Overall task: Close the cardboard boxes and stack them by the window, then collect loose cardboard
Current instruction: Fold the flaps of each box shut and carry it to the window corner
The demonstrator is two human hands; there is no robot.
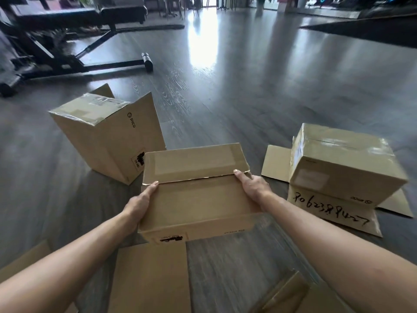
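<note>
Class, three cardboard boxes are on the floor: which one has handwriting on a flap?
The right box: black handwriting runs along its splayed front flap. The left box shows only print, and the middle box is in both hands.

Left hand [142, 199] and right hand [252, 188] gripping opposite ends of cardboard box [196, 199], fingertips at flap seam. Taped box [106, 134] beyond left fingers; another box [343, 163] right of right fingers.
</note>
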